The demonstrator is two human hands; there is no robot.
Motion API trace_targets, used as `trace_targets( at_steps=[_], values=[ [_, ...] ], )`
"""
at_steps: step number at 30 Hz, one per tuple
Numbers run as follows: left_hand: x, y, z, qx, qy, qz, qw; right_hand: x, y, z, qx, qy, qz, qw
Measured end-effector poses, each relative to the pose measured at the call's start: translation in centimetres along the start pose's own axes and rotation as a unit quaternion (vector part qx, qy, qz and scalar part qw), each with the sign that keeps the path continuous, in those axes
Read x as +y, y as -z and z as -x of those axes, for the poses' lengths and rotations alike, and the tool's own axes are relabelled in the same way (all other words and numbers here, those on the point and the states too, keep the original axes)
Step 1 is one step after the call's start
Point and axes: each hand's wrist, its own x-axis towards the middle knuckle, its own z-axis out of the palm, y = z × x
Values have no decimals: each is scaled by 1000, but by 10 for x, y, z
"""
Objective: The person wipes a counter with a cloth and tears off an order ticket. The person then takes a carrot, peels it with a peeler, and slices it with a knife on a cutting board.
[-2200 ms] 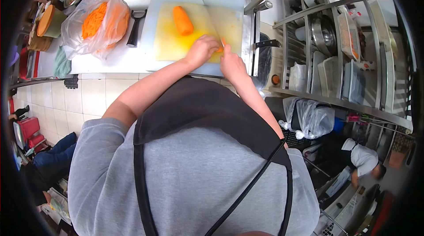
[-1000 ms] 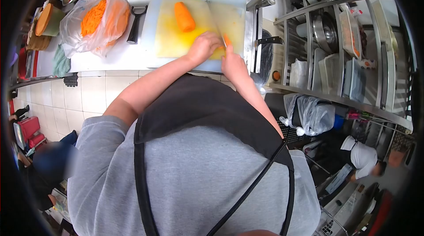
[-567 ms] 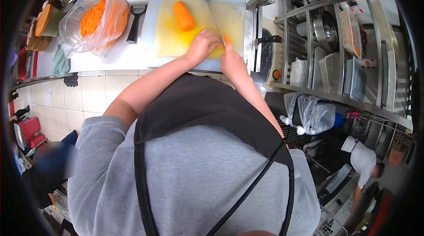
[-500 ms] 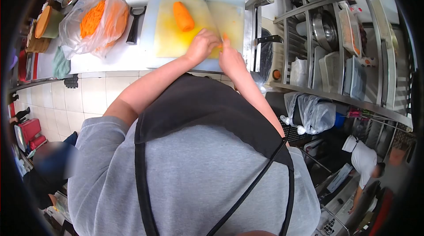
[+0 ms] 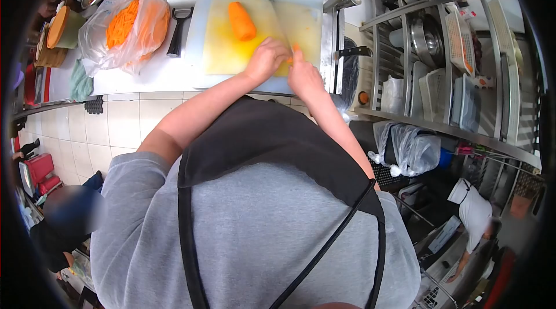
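Observation:
A peeled carrot (image 5: pixel 242 21) lies on the yellow-stained cutting board (image 5: pixel 223 60), which rests on a larger white board (image 5: pixel 201 14). My right hand (image 5: pixel 305 76) is closed around a knife (image 5: pixel 278 15), its blade pointing away across the board and its handle hidden in my grip. Left of the blade, the fingers of my left hand (image 5: pixel 268 60) are bunched at the board, against a small orange carrot piece (image 5: pixel 290 60) mostly hidden between my hands. Another bit of orange (image 5: pixel 296 48) shows just above my right fingers.
To the left stand a plastic bag (image 5: pixel 92 48) of cut carrot (image 5: pixel 123 24) and a black peeler (image 5: pixel 177 34). A black knife handle (image 5: pixel 354 51) juts past the counter's right edge. A metal rack (image 5: pixel 440 86) holds baskets and pans. Two other people are at the lower sides.
My hands and the knife stay almost in place; the whole view has shifted slightly. At the lower right, the person in white has moved a little.

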Motion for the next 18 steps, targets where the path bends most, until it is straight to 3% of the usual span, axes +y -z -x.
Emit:
trace_targets(
  at_steps=[9,11,18],
  values=[
    [1,-2,1,8,15,17,1000,-2,0,21,-25,-53,-12,998],
    [1,-1,1,5,12,13,1000,1,-5,5,28,10,-18,999],
    [-1,-1,2,-2,16,-1,1000,-6,11,23,-18,-14,9,1000]
  ],
)
